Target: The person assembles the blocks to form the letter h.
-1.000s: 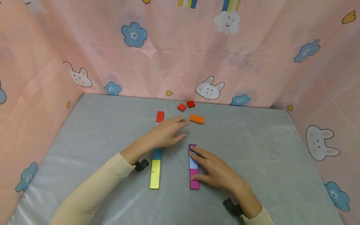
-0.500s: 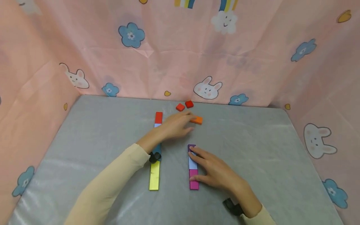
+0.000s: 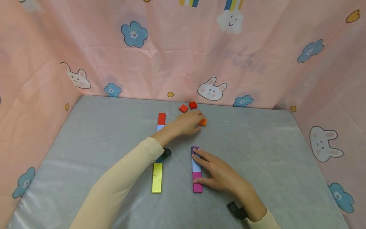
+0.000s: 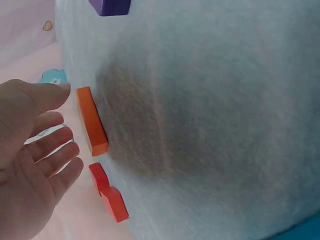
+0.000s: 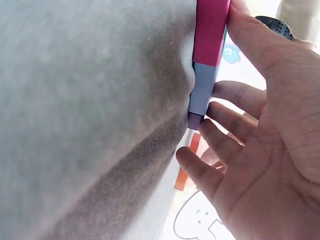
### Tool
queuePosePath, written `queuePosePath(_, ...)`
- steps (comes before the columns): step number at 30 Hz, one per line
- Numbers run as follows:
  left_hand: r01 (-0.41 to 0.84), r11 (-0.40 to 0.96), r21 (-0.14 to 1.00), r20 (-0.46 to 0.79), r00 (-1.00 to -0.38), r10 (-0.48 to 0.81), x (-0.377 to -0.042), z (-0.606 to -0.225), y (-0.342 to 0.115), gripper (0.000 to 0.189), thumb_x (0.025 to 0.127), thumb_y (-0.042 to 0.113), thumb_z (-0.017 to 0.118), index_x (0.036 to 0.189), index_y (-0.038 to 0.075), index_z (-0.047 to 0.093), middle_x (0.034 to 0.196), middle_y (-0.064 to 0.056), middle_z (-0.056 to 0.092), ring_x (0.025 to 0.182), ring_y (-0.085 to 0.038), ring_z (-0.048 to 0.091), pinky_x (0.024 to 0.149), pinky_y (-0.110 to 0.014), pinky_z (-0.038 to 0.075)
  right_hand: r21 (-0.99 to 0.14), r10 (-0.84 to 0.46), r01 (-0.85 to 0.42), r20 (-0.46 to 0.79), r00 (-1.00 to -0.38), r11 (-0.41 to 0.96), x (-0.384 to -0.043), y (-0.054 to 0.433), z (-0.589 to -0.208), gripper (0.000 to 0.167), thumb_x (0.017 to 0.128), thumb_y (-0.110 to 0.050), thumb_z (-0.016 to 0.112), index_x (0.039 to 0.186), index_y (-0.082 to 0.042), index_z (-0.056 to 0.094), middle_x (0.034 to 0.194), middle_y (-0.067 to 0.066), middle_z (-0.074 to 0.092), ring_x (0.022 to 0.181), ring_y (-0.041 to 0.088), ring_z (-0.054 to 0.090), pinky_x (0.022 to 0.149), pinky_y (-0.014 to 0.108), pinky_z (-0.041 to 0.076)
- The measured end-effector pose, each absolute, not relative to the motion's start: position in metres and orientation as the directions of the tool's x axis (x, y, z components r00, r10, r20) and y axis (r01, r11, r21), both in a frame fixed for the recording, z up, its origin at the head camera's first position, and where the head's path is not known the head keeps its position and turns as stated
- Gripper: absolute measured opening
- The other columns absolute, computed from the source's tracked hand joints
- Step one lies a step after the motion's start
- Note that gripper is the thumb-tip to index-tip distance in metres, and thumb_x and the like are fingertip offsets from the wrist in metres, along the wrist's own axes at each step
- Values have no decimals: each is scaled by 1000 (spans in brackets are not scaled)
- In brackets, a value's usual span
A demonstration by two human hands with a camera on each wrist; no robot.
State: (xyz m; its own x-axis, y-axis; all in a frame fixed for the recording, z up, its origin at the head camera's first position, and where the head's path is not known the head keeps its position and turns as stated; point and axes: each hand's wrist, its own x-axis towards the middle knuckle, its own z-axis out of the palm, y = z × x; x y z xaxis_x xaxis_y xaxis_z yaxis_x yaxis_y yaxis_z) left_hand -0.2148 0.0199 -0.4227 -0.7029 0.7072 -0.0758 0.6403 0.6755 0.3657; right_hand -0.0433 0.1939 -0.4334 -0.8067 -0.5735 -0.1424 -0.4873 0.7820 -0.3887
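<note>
My left hand (image 3: 188, 123) reaches over the left row to an orange block (image 3: 203, 122), overlapping part of it in the head view. In the left wrist view the orange block (image 4: 91, 121) lies just beyond the spread thumb and fingers. My right hand (image 3: 218, 171) rests along a short row, its fingertips touching it. That row runs from a purple block (image 3: 194, 148) through a light blue block (image 3: 196, 165) to a magenta block (image 3: 197, 187). In the right wrist view the thumb is at the magenta block (image 5: 211, 32) and the fingers extend beside the others.
Left of the short row stands a longer one, with a red block (image 3: 161, 119), a light blue block (image 3: 160, 128) and a yellow block (image 3: 157, 178); my forearm hides its middle. Two small red blocks (image 3: 184, 108) lie near the grey table's (image 3: 257, 152) back edge, before a pink curtain (image 3: 171, 63).
My left hand has moved right and away from me, from beside the long row to the orange block. The right hand has stayed on the short row.
</note>
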Motion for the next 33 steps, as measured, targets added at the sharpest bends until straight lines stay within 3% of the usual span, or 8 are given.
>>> queuePosePath(14,693,676,250,-136,-667,733,-213,-425,23,36,106,21,66,140,9,65,145,-8,62,136,-26,60,117,-39,52,-379,-593,-526,-77,-802,761,-43,194,-437,86,88,-53,82,157,-9,52,169,11,43,153,32,49,119,52,49)
queuePosePath(25,676,700,230,-103,-698,709,-213,-426,22,18,104,14,67,120,10,73,116,-8,65,107,-23,61,95,-35,58,-372,-604,-541,-71,-794,754,-45,192,-437,87,88,-52,83,157,-9,52,169,11,43,154,31,48,119,51,49)
queuePosePath(33,674,700,237,-126,-693,710,-212,-423,11,19,104,15,67,122,8,72,115,-10,68,107,-24,65,96,-36,58,-353,-597,-535,-89,-798,768,-44,192,-436,87,88,-52,82,157,-9,52,168,13,44,151,35,51,119,54,49)
